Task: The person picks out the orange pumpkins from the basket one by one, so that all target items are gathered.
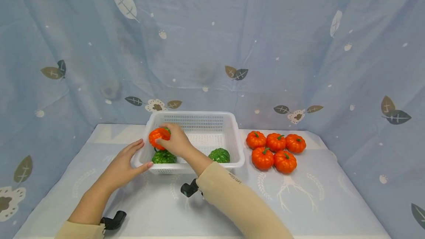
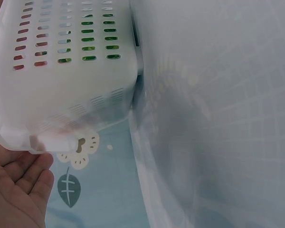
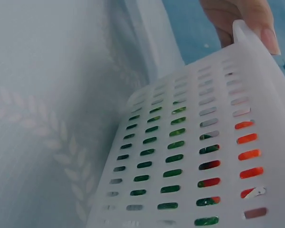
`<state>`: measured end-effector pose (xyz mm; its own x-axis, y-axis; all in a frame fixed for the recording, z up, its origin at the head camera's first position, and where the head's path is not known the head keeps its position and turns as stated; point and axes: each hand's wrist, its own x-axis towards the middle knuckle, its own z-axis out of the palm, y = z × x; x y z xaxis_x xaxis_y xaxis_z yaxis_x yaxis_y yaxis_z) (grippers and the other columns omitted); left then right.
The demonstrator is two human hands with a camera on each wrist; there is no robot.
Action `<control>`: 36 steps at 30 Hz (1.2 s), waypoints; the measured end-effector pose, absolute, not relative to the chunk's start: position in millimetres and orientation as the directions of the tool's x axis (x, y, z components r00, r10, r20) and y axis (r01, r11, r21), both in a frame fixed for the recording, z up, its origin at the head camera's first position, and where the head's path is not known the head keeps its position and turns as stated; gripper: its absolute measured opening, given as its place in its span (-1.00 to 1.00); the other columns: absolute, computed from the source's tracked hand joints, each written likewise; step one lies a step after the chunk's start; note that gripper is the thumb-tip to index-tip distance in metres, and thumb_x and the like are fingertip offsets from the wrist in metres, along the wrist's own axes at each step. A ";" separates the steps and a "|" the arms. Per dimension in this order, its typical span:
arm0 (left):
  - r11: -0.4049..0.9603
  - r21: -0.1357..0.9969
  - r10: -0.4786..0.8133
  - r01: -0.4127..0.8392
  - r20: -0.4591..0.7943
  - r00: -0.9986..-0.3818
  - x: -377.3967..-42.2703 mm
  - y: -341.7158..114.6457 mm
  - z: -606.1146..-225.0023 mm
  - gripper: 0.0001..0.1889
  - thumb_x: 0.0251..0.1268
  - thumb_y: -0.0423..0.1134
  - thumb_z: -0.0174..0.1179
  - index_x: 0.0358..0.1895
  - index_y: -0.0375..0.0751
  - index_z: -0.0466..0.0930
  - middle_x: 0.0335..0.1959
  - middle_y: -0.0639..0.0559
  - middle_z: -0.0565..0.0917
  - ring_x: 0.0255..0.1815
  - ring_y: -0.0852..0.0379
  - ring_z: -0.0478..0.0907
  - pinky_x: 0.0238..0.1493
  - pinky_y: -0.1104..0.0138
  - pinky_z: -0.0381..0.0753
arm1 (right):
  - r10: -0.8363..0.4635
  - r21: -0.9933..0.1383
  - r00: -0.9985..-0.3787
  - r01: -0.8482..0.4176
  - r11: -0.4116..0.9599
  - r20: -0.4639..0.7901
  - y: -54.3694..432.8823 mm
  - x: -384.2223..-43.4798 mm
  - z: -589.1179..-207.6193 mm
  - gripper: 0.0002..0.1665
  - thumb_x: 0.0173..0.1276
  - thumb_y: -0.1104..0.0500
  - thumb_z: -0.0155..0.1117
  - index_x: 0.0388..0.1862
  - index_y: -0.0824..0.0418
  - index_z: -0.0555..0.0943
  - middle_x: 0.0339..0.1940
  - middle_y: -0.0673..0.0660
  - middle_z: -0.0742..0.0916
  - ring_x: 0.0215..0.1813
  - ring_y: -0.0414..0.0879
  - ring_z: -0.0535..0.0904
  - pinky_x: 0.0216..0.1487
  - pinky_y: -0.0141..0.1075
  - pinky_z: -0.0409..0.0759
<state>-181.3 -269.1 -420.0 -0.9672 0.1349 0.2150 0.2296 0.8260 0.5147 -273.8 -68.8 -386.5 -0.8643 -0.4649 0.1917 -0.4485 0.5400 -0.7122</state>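
Note:
A white plastic basket [image 1: 212, 121] with slotted walls stands at the back of the table. Over its left end my right hand [image 1: 177, 141] grips a small orange pumpkin [image 1: 158, 137]. Below that pumpkin lies a green pumpkin [image 1: 164, 157]; another green pumpkin [image 1: 219, 155] sits at the basket's front right. A bit of green shows behind the right fingers. My left hand [image 1: 121, 167] has its fingers spread at the basket's left front corner. In the left wrist view the left fingers [image 2: 31, 173] are extended by the basket rim [image 2: 57, 142].
Right of the basket, several orange pumpkins [image 1: 262, 158] stand close together in two rows on the pale tablecloth [image 1: 232, 209]. A blue curtain [image 1: 192, 47] with leaf and flower prints hangs behind the table. Black wrist cameras [image 1: 114, 220] are strapped on both wrists.

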 end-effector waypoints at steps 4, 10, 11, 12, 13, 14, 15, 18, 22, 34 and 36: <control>0.827 0.512 0.135 0.233 0.221 -0.966 -180.7 -270.6 -418.8 -0.02 0.23 0.27 0.31 0.51 -0.38 0.21 0.54 -0.26 0.20 0.48 -0.41 0.14 0.31 -0.38 0.19 | -0.461 -0.729 -0.878 -0.401 0.555 0.132 -76.2 -280.3 -388.1 -0.37 0.39 -0.01 0.38 0.40 0.01 0.48 0.36 0.04 0.54 0.29 -0.04 0.50 0.23 -0.18 0.56; 0.824 0.515 0.136 0.238 0.227 -0.964 -180.5 -270.4 -418.2 -0.03 0.23 0.24 0.32 0.50 -0.39 0.22 0.54 -0.27 0.20 0.48 -0.42 0.14 0.31 -0.38 0.18 | -0.476 -0.733 -0.873 -0.394 0.555 0.108 -79.4 -283.6 -392.3 -0.32 0.37 0.01 0.39 0.43 0.05 0.45 0.35 0.06 0.54 0.28 -0.06 0.49 0.25 -0.22 0.54; 0.823 0.516 0.137 0.239 0.228 -0.964 -180.4 -270.3 -418.2 -0.03 0.23 0.24 0.32 0.50 -0.40 0.22 0.54 -0.28 0.20 0.48 -0.42 0.14 0.31 -0.38 0.18 | -0.478 -0.732 -0.872 -0.394 0.556 0.106 -79.6 -283.9 -393.2 -0.32 0.37 0.01 0.40 0.44 0.05 0.45 0.34 0.07 0.54 0.28 -0.06 0.50 0.25 -0.23 0.53; 0.822 0.516 0.137 0.240 0.229 -0.964 -180.3 -270.1 -418.2 -0.03 0.23 0.23 0.32 0.50 -0.40 0.22 0.54 -0.28 0.20 0.48 -0.42 0.14 0.31 -0.38 0.18 | -0.481 -0.730 -0.870 -0.397 0.557 0.106 -79.7 -284.2 -394.2 -0.31 0.37 0.01 0.40 0.44 0.05 0.45 0.34 0.06 0.54 0.28 -0.07 0.50 0.25 -0.24 0.53; 0.821 0.517 0.138 0.241 0.231 -0.963 -180.3 -270.0 -418.4 -0.03 0.23 0.23 0.32 0.49 -0.40 0.22 0.54 -0.28 0.20 0.48 -0.42 0.14 0.31 -0.38 0.18 | -0.484 -0.731 -0.869 -0.397 0.555 0.104 -79.9 -284.6 -395.1 -0.30 0.37 0.01 0.40 0.45 0.05 0.44 0.35 0.06 0.55 0.28 -0.07 0.50 0.26 -0.24 0.53; 0.821 0.516 0.139 0.243 0.232 -0.963 -180.2 -269.8 -418.4 -0.03 0.24 0.23 0.32 0.49 -0.40 0.22 0.54 -0.28 0.20 0.48 -0.42 0.14 0.31 -0.38 0.18 | -0.487 -0.731 -0.867 -0.397 0.555 0.102 -80.0 -284.8 -395.9 -0.29 0.36 0.02 0.41 0.46 0.05 0.43 0.35 0.06 0.55 0.28 -0.07 0.50 0.27 -0.24 0.52; 0.821 0.516 0.140 0.244 0.233 -0.962 -180.1 -269.7 -418.5 -0.03 0.24 0.23 0.32 0.49 -0.40 0.22 0.54 -0.28 0.20 0.48 -0.42 0.14 0.31 -0.38 0.18 | -0.488 -0.731 -0.867 -0.395 0.556 0.096 -80.0 -285.0 -396.5 -0.28 0.36 0.02 0.41 0.47 0.04 0.42 0.35 0.06 0.55 0.28 -0.07 0.51 0.27 -0.24 0.52; 0.821 0.514 0.143 0.248 0.235 -0.961 -179.9 -269.4 -418.5 -0.04 0.24 0.22 0.32 0.50 -0.40 0.22 0.53 -0.28 0.20 0.48 -0.42 0.14 0.31 -0.38 0.18 | -0.494 -0.736 -0.865 -0.389 0.555 0.085 -79.6 -285.6 -397.8 -0.26 0.37 0.04 0.40 0.49 0.04 0.40 0.37 0.06 0.54 0.30 -0.07 0.51 0.29 -0.23 0.51; 0.822 0.513 0.141 0.247 0.237 -0.961 -180.0 -269.0 -418.4 -0.04 0.24 0.21 0.33 0.50 -0.40 0.22 0.53 -0.29 0.21 0.48 -0.43 0.14 0.31 -0.39 0.18 | -0.493 -0.744 -0.866 -0.383 0.548 0.084 -78.8 -286.1 -398.3 -0.27 0.37 0.04 0.41 0.48 0.03 0.41 0.36 0.06 0.54 0.28 -0.06 0.52 0.28 -0.23 0.52; 0.826 0.508 0.137 0.243 0.236 -0.962 -179.8 -267.1 -420.0 -0.04 0.25 0.22 0.32 0.50 -0.40 0.21 0.53 -0.31 0.21 0.47 -0.42 0.15 0.31 -0.38 0.20 | -0.478 -0.766 -0.876 -0.351 0.539 0.066 -76.8 -285.1 -398.2 -0.29 0.35 0.03 0.43 0.44 0.00 0.42 0.33 0.05 0.57 0.25 -0.06 0.54 0.26 -0.19 0.54; 0.827 0.508 0.137 0.242 0.235 -0.962 -179.6 -266.9 -419.9 -0.05 0.25 0.21 0.32 0.50 -0.40 0.21 0.53 -0.30 0.21 0.47 -0.42 0.15 0.31 -0.38 0.20 | -0.472 -0.769 -0.879 -0.342 0.540 0.059 -76.8 -285.0 -398.0 -0.29 0.35 0.02 0.42 0.44 -0.01 0.41 0.33 0.05 0.57 0.26 -0.06 0.54 0.27 -0.17 0.54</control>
